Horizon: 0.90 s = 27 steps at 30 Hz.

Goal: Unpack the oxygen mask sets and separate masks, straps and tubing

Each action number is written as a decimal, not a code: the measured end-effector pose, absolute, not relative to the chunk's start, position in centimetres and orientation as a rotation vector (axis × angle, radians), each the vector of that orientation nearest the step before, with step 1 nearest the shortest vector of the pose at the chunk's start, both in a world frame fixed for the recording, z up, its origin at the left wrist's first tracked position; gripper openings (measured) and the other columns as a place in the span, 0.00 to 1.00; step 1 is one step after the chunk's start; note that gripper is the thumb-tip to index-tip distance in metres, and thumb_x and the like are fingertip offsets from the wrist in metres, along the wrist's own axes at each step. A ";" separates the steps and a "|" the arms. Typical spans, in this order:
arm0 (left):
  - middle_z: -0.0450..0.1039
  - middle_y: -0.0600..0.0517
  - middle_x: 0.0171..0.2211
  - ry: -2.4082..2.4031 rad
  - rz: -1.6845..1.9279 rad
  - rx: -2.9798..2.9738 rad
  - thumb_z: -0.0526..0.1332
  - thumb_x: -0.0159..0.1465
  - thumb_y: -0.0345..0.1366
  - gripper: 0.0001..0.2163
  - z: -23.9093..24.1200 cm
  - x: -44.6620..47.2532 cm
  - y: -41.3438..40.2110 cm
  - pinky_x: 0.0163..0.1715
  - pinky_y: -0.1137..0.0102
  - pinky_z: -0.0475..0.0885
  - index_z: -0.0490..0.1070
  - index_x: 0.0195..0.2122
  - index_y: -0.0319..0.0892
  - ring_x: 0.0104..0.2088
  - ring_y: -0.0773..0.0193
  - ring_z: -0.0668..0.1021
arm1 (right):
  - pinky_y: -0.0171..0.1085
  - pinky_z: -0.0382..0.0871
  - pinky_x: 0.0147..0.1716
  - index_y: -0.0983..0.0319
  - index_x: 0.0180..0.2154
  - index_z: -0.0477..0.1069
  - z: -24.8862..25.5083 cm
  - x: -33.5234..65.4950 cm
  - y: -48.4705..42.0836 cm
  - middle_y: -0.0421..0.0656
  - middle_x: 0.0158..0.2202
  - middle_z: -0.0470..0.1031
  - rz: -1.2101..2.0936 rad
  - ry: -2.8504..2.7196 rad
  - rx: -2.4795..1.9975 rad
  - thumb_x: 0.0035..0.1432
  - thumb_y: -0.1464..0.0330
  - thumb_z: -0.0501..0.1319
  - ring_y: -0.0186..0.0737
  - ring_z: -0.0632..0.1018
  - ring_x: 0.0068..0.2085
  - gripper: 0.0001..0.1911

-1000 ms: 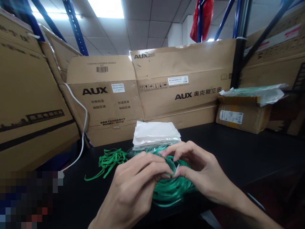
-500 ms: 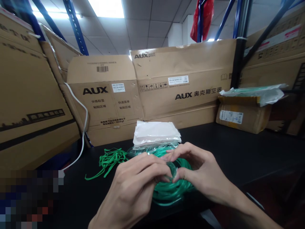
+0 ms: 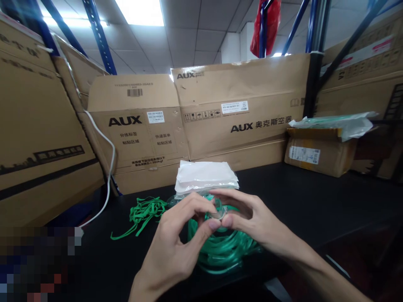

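together, left hand point(image 3: 174, 237), right hand point(image 3: 256, 218) pinch clear piece point(image 3: 220, 212) over green coil point(image 3: 220, 253) near edge, black tabletop point(image 3: 315, 197) stretching rightward

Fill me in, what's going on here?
A person's left hand and right hand hold a small, clear, curved plastic piece between their fingertips, above a coil of translucent green tubing on the black table. A loose bundle of thin green straps lies to the left, and flat white packets rest beyond the coil.

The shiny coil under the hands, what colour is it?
The shiny coil is bluish green, showing best in the head view, just below the hands.
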State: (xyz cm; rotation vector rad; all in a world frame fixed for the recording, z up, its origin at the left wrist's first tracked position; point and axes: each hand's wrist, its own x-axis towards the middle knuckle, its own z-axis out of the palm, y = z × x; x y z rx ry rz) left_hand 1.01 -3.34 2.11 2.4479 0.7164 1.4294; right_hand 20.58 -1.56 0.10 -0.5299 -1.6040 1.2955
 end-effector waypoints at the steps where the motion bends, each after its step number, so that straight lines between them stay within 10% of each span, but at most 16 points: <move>1: 0.71 0.56 0.34 0.715 1.431 2.443 0.60 0.67 0.26 0.05 2.1 1.0 -3.3 0.33 0.76 0.69 0.70 0.38 0.44 0.33 0.70 0.73 | 0.41 0.73 0.49 0.54 0.51 0.76 0.1 20.6 -1.5 0.42 0.49 0.76 1.323 -1.608 -0.545 0.58 0.64 0.70 0.43 0.78 0.51 0.18; 10: 0.73 0.58 0.31 0.735 1.410 2.283 0.66 0.65 0.30 0.03 2.1 1.2 -2.8 0.31 0.78 0.71 0.74 0.34 0.44 0.31 0.71 0.75 | 0.32 0.67 0.36 0.59 0.36 0.72 0.0 20.6 -1.4 0.36 0.37 0.67 1.325 -1.505 -0.526 0.45 0.66 0.78 0.34 0.70 0.38 0.19; 27: 0.75 0.55 0.32 0.639 1.384 2.001 0.69 0.63 0.36 0.03 1.8 0.8 -2.3 0.26 0.78 0.76 0.79 0.33 0.44 0.27 0.69 0.78 | 0.35 0.64 0.39 0.62 0.38 0.72 0.3 20.9 -1.9 0.40 0.37 0.72 1.531 -1.438 -0.466 0.55 0.64 0.72 0.37 0.73 0.41 0.13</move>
